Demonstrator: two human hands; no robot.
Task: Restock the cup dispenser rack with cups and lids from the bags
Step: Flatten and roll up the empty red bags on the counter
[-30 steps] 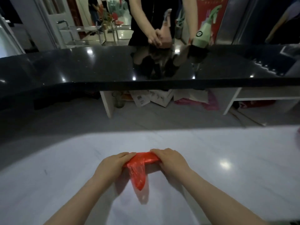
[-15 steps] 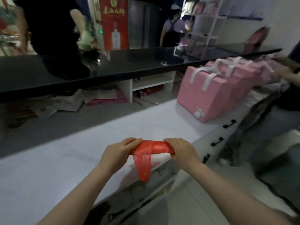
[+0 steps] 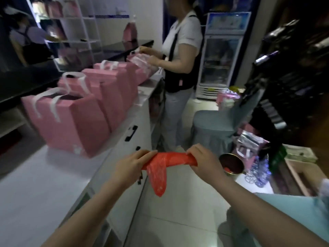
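Two bare hands hold one red plastic bag (image 3: 169, 160) out in front of the person, over the floor beside the white counter (image 3: 44, 184). The left hand (image 3: 130, 165) pinches the bag's left end with curled fingers, and the right hand (image 3: 203, 162) grips its right end; the bag stretches rolled between them, with one loose flap hanging down below the left hand. Beyond the left hand, three pink gift bags (image 3: 71, 120) with white handles stand in a row on the counter. Past the right hand sits one round metal bin (image 3: 231, 164). Farther off, one other person (image 3: 179, 56) in a white top handles pink packaging at the counter's far end.
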